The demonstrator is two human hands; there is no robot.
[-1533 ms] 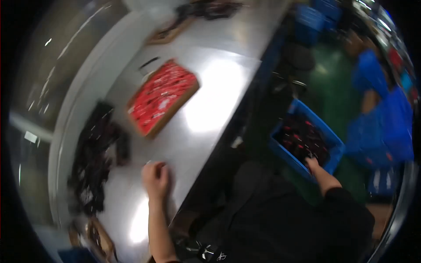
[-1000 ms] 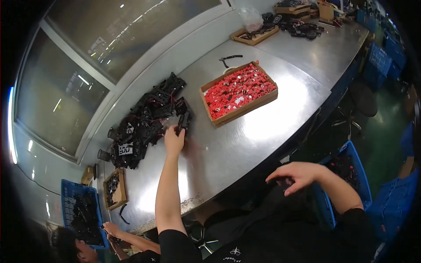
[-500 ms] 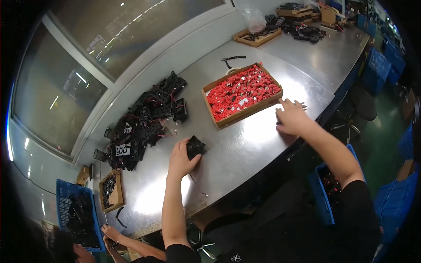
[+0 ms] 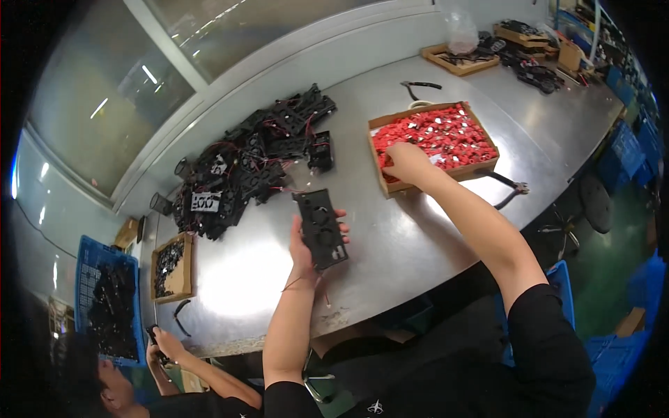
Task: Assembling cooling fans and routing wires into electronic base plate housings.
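In my left hand (image 4: 301,245) is a flat black plastic housing (image 4: 320,226) with two round shapes in its face, tilted up above the metal table. My fingers wrap round its right edge, and a thin wire with a small white end hangs below. My right hand (image 4: 410,166) is bent down into the left side of a cardboard tray (image 4: 477,166) filled with small red parts (image 4: 446,132). Its fingers are drawn together; what they pinch, if anything, is hidden. Black-handled pliers (image 4: 520,188) lie just right of the tray.
A heap of black housings with red wires (image 4: 244,167) lies along the wall. More pliers (image 4: 422,86) are behind the tray. At left stand a small-parts tray (image 4: 182,272) and a blue crate (image 4: 85,279), beside a co-worker's hands (image 4: 167,345).
My right hand has left the pliers at the table's right and reached leftward into the tray. My left hand has raised the housing and turned its broad face up.
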